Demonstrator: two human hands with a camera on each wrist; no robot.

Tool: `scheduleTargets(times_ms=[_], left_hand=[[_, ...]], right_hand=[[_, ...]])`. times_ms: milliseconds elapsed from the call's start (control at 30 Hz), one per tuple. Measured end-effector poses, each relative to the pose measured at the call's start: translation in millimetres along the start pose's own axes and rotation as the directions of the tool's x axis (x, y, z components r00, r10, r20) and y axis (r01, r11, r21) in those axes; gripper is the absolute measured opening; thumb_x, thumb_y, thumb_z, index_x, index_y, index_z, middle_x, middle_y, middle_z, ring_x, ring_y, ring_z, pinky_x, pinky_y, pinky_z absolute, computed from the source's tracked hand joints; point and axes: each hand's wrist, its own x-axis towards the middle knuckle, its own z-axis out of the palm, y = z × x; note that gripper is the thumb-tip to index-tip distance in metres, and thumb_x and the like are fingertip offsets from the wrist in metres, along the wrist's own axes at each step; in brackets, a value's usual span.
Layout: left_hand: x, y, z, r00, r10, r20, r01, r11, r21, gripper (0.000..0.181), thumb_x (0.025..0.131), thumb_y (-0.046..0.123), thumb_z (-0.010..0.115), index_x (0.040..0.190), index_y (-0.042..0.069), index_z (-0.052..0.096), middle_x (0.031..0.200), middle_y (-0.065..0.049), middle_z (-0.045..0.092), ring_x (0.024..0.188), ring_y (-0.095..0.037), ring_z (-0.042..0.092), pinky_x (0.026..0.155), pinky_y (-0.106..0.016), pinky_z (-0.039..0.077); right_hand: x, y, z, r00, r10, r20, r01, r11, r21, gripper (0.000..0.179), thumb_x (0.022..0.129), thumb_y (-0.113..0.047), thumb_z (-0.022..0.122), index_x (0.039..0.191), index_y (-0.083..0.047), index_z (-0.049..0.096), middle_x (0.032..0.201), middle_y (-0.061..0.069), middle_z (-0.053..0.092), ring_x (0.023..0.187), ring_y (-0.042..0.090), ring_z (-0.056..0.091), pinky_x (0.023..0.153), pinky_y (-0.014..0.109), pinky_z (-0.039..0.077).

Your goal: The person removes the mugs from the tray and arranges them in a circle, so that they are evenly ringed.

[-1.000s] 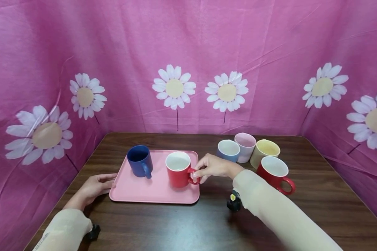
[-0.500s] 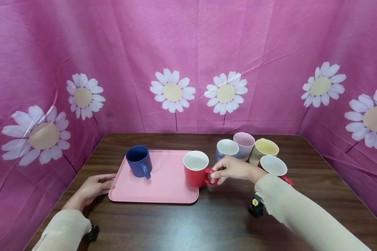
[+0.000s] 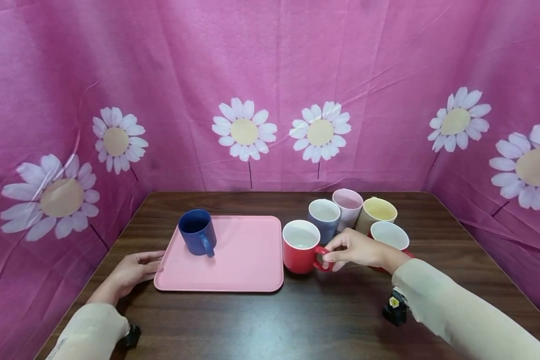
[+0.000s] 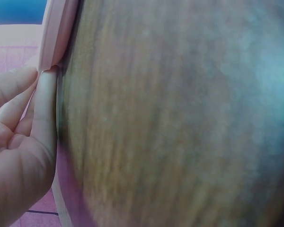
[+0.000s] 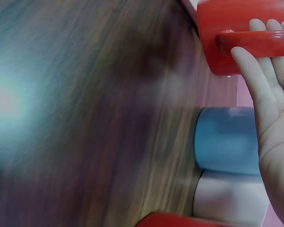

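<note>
A red mug with a white inside stands upright at the right edge of the pink tray, its base close to the table. My right hand pinches its handle between thumb and fingers. At the tray's left side, my left hand rests with fairly straight fingers touching the rim; the left wrist view shows its fingertips right at the tray's corner. On the tray's back left sits a dark blue mug, handle facing front right.
Right of the held mug stand a grey-blue mug, a pale pink mug, a yellow mug and a second red mug, partly hidden by my right hand. A pink flowered cloth surrounds the wooden table.
My right hand has carried the red mug rightward from over the tray to beside its right edge. The left hand, tray and dark blue mug have stayed in place.
</note>
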Motion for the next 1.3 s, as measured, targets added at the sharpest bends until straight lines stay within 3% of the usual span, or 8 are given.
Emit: scheduleTargets(times_ms=[267, 633, 1000, 1300], left_hand=[[-0.7, -0.1, 0.7, 1.000, -0.010, -0.007, 0.010, 1.000, 0.000, 0.055, 0.091, -0.002, 0.059, 0.134, -0.022, 0.032, 0.130, -0.030, 0.049, 0.092, -0.008, 0.062, 0.082, -0.029, 0.054], [-0.7, -0.7, 0.5, 1.000, -0.012, -0.009, 0.012, 1.000, -0.007, 0.055, 0.091, -0.002, 0.058, 0.134, -0.022, 0.031, 0.129, -0.028, 0.051, 0.092, -0.008, 0.062, 0.081, -0.029, 0.054], [-0.8, -1.1, 1.3, 1.000, -0.017, -0.015, 0.017, 1.000, -0.004, 0.054, 0.091, -0.002, 0.059, 0.135, -0.021, 0.032, 0.130, -0.029, 0.050, 0.092, -0.008, 0.062, 0.082, -0.030, 0.054], [-0.1, -2.0, 0.1, 1.000, -0.007, -0.010, 0.007, 1.000, -0.008, 0.054, 0.091, -0.003, 0.058, 0.135, -0.022, 0.031, 0.127, -0.024, 0.053, 0.092, -0.007, 0.062, 0.082, -0.029, 0.054]], right_hand=[[-27.9, 10.9, -2.7, 0.999, -0.053, 0.000, 0.053, 0.999, 0.011, 0.026, 0.091, -0.002, 0.062, 0.103, 0.022, 0.060, 0.089, 0.013, 0.070, 0.078, 0.025, 0.068, 0.069, 0.044, 0.057], [-60.0, 19.4, -6.1, 0.996, -0.084, 0.000, 0.084, 0.996, 0.039, 0.020, 0.092, 0.004, 0.057, 0.103, 0.020, 0.061, 0.088, 0.013, 0.070, 0.082, 0.015, 0.065, 0.070, 0.046, 0.056], [-88.3, 29.7, -16.2, 0.996, -0.094, -0.002, 0.094, 0.990, 0.102, 0.018, 0.092, 0.008, 0.053, 0.105, 0.019, 0.061, 0.094, 0.014, 0.070, 0.087, 0.018, 0.066, 0.071, 0.049, 0.053], [-102.7, 37.3, -21.9, 0.996, -0.093, -0.017, 0.094, 0.987, 0.134, 0.020, 0.093, 0.010, 0.049, 0.107, 0.017, 0.062, 0.095, 0.010, 0.070, 0.088, 0.017, 0.066, 0.072, 0.044, 0.056]])
